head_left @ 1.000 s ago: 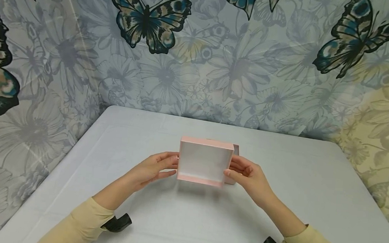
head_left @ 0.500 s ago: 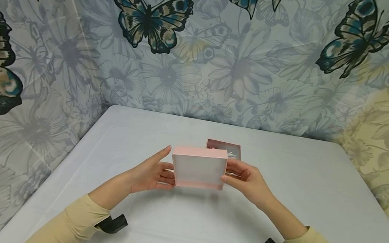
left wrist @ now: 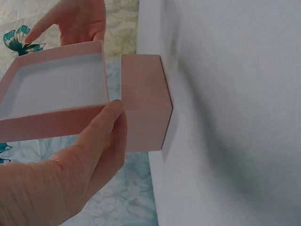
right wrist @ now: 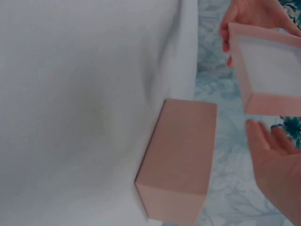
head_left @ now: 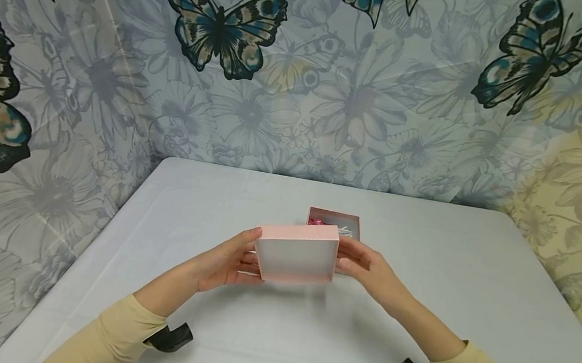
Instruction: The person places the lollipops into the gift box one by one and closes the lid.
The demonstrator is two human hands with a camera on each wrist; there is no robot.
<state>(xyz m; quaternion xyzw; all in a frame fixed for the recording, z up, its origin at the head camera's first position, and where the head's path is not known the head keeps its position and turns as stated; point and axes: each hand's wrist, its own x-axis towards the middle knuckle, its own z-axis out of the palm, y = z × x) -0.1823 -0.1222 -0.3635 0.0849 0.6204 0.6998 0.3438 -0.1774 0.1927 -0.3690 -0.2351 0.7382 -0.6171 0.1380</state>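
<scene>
A pale pink box lid (head_left: 296,260) with a white inside is held up over the table, its hollow turned toward the head camera. My left hand (head_left: 228,262) grips it by its left side, thumb at the top corner and the other fingers lower down. At its other side is my right hand (head_left: 373,273); in the right wrist view its fingers (right wrist: 256,134) are extended just off the lid's edge. Behind the lid stands the matching pink box (right wrist: 181,146), upright on the table. Inside it show something bright pink (head_left: 314,222) and thin white pieces (head_left: 344,231); the lid hides the rest.
A white-covered table (head_left: 207,198) carries the box. Patterned cloth (head_left: 285,118) with flowers and butterflies hangs behind and at both sides. Black wrist mounts (head_left: 170,337) stick out from the yellow sleeves (head_left: 110,332).
The lid has come lower and slightly left, tilting so more of its top side shows, and uncovering the box behind. My left hand has re-gripped its side; the right fingers have come off it.
</scene>
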